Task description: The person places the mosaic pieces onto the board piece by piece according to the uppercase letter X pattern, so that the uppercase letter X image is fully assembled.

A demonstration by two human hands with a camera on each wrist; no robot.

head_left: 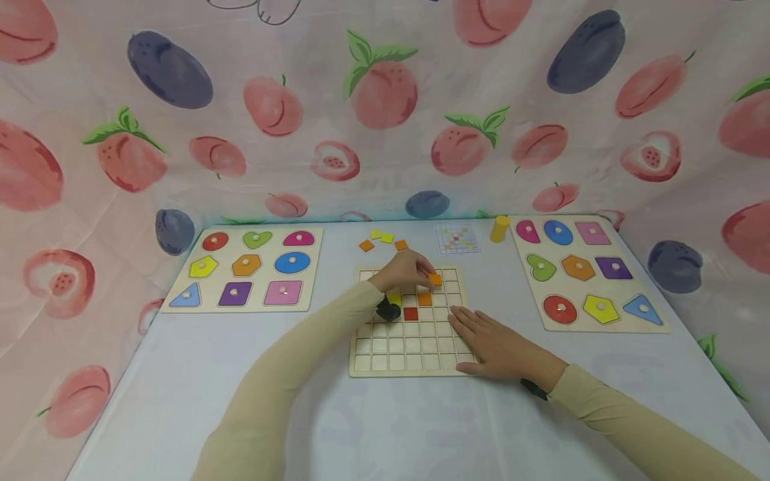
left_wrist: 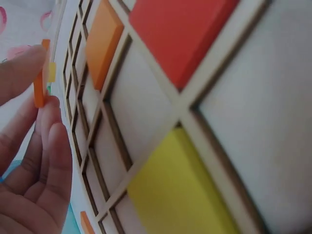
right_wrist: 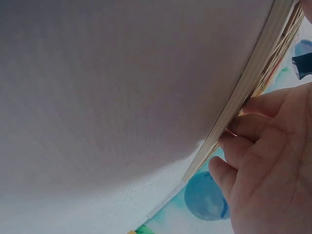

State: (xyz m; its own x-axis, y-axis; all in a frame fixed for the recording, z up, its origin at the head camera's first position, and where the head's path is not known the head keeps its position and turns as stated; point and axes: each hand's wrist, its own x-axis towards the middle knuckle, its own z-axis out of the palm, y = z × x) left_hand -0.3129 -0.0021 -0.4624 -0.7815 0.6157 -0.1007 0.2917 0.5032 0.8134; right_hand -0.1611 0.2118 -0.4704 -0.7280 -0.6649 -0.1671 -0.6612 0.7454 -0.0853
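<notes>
Head view: white-covered table (head_left: 240,407); left puzzle board (head_left: 209,294) and right puzzle board (head_left: 574,287), both filled with knobbed shapes. Between them, wooden grid board (head_left: 395,363); cells hold a red tile (head_left: 411,314), orange tile (head_left: 424,300), yellow tile (head_left: 394,300). Right hand (head_left: 496,344): fingers extended on the board's right edge, gripping nothing. Left hand (head_left: 404,270): nearly closed, thumb and fingers pinching. Far side: card (head_left: 457,238) with coloured grid, any writing too small to read; yellow cylinder (head_left: 499,228); loose orange and yellow tiles (head_left: 388,238). Held orange tile (left_wrist: 40,80): at the left fingertips, above far-right cells.
</notes>
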